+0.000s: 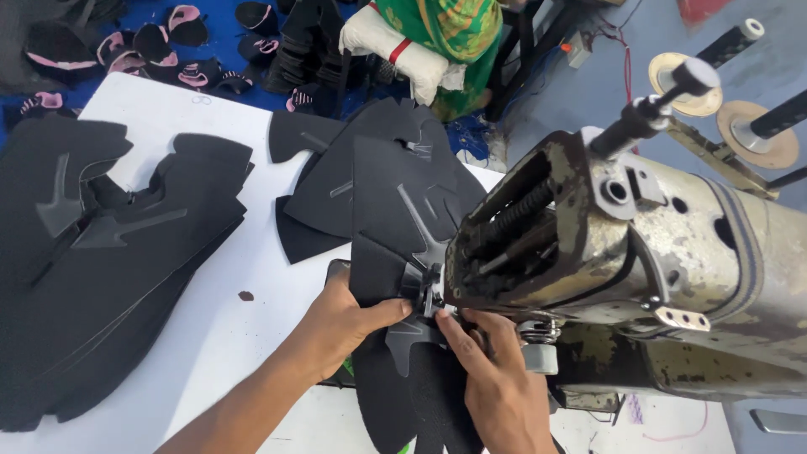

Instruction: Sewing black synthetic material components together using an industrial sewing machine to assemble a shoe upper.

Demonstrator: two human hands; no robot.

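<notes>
Left hand (345, 324): we see it bare, no glove, ring or watch.
Right hand (496, 382): we see it bare too.
Forearms: we find no sleeves on them.

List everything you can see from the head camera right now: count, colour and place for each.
black fabric piece: one, black with grey strips, under the machine head, held by both hands
sewing machine: one, worn grey metal, right side
cut fabric stack: one large pile, black, left of the table
loose cut pieces: several, black, fanned at table centre
table: one, white, under everything
shoe parts: many, black and pink, on the blue surface at top left
thread spool stands: two in view, tan discs, top right
another person: one, green patterned clothing, top centre
left hand: fingers pressing the piece
right hand: fingers guiding the piece
</notes>
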